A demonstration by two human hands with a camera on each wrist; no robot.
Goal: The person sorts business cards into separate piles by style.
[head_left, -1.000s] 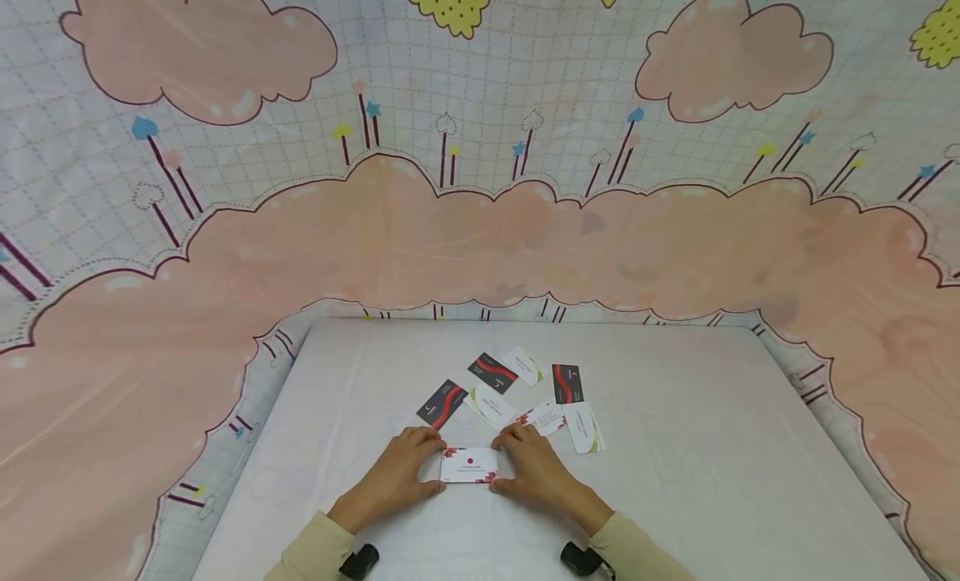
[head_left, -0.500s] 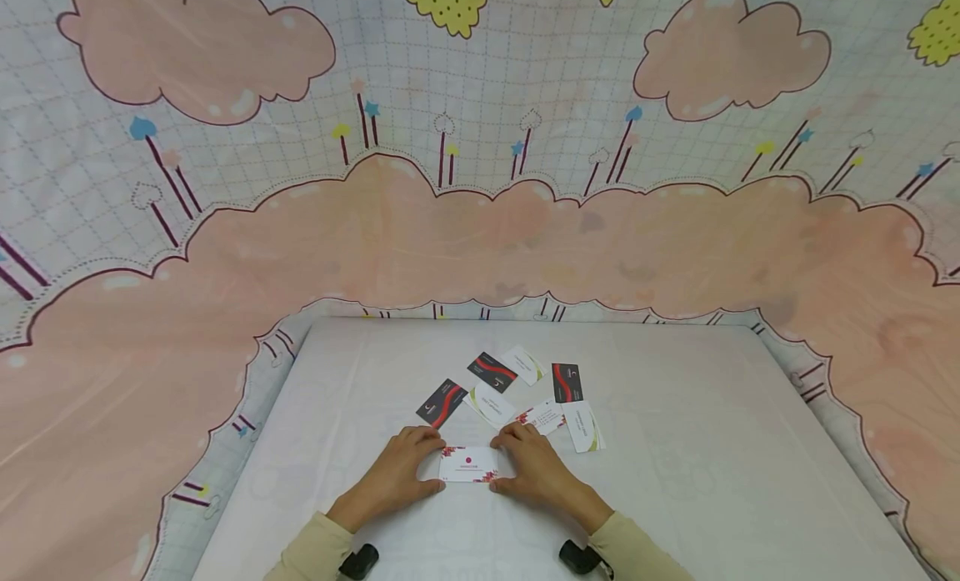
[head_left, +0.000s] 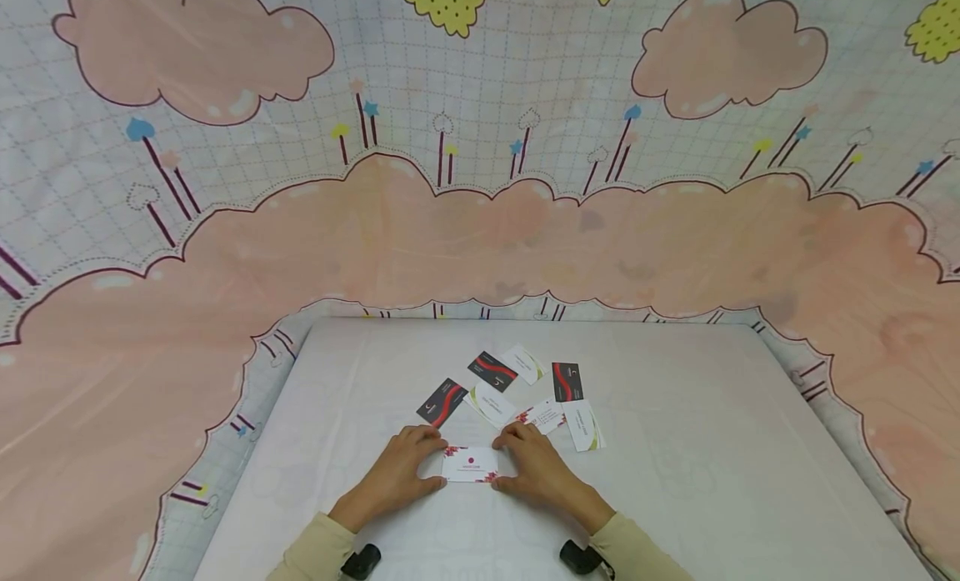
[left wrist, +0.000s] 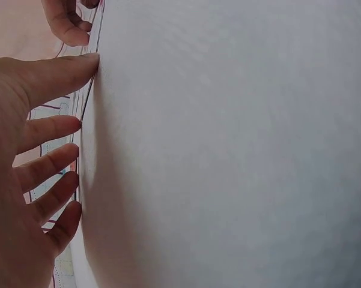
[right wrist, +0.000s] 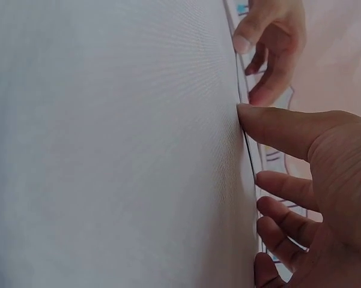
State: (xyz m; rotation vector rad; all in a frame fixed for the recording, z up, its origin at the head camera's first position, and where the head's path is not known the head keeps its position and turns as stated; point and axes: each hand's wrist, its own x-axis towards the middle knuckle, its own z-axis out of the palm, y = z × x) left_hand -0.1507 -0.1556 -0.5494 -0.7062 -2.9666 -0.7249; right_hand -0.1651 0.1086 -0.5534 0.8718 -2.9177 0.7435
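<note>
A white business card (head_left: 470, 464) with red floral corners and a red dot lies flat on the white table (head_left: 720, 481), its long side running left to right. My left hand (head_left: 397, 473) holds its left end, thumb at the near corner and fingers at the far corner. At the other end my right hand (head_left: 542, 474) holds it the same way. Close to the tabletop, the left wrist view shows the left thumb (left wrist: 66, 75) and spread fingers. In the right wrist view, the right thumb (right wrist: 276, 126) and fingers also meet the surface edge-on.
Beyond the hands lie several more cards: black ones with a red wave (head_left: 442, 403), white ones with green edges (head_left: 582, 425), and a red-floral one (head_left: 542, 417) just past the right fingers. Some overlap. A patterned cloth (head_left: 480, 247) hangs behind the table.
</note>
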